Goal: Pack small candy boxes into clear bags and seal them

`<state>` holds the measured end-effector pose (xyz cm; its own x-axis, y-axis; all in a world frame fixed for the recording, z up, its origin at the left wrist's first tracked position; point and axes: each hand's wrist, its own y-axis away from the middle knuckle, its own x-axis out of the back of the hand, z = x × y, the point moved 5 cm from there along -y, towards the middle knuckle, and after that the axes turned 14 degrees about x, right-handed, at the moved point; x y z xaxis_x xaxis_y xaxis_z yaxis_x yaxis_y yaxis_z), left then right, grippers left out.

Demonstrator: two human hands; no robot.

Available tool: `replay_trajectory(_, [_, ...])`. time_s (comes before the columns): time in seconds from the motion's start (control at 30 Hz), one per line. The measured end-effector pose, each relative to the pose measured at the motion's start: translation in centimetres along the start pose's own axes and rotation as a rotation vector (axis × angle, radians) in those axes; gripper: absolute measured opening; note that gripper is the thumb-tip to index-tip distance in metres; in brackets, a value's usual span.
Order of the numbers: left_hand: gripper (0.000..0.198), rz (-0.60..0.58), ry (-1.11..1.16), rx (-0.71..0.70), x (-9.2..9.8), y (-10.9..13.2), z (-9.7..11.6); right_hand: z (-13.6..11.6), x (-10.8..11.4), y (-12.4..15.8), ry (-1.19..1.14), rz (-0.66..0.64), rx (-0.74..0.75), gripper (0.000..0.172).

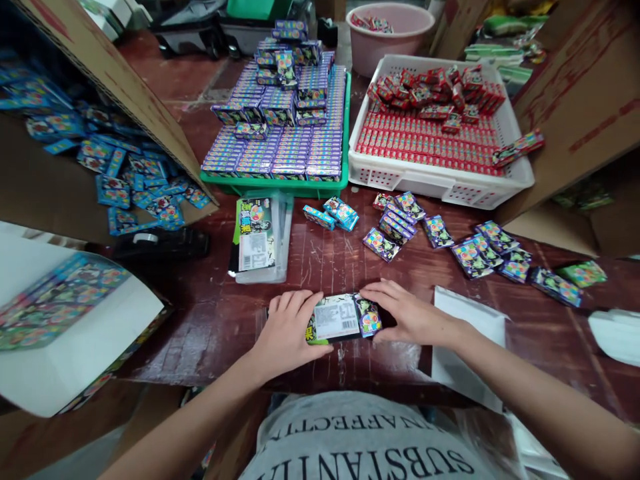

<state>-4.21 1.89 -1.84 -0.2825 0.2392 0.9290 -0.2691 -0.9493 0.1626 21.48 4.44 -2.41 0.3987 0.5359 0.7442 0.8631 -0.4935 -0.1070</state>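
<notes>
On the table in front of me lies a flat printed packet (336, 321) with a white barcode label. My left hand (290, 327) grips its left end, thumb along the near edge and fingers over the far side. A small purple candy box (369, 316) is at the packet's right end. My right hand (400, 312) closes around that box, fingertips at the far corner and thumb at the near one. I cannot tell whether the box is inside the packet or against it. Beyond my left hand is a stack of clear plastic sleeves (283, 240) with a printed, labelled card (256, 233).
Purple boxes fill a green tray (347, 127); red ones fill a white basket (425, 189). A pink tub (393, 50) stands behind. Loose purple boxes (470, 257) and blue boxes (341, 212) lie ahead. Cardboard cartons (145, 100) flank the table. A white sheet (470, 347) lies right.
</notes>
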Motion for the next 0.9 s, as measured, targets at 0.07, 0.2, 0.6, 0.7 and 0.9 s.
replay_trajectory(0.07, [0.094,0.000,0.004,0.006,-0.1,-0.1,0.1,0.2,-0.2,-0.3,0.003,0.024,0.009,0.086])
replay_trajectory(0.2, [0.092,0.030,0.010,0.049,0.1,-0.1,0.0,0.5,0.2,0.0,0.120,0.166,-0.126,0.081])
replay_trajectory(0.6, [0.089,0.039,0.005,0.026,0.0,-0.8,0.6,-1.0,-1.1,-0.2,0.149,0.107,-0.065,0.085])
replay_trajectory(0.7, [0.087,0.050,0.003,0.031,0.1,-0.9,0.6,-1.1,-1.1,-0.3,0.187,0.137,-0.062,0.083])
replay_trajectory(0.9, [0.084,0.123,0.000,0.126,-0.1,-1.0,-0.1,-2.6,-0.4,0.1,0.343,0.376,-0.246,0.068])
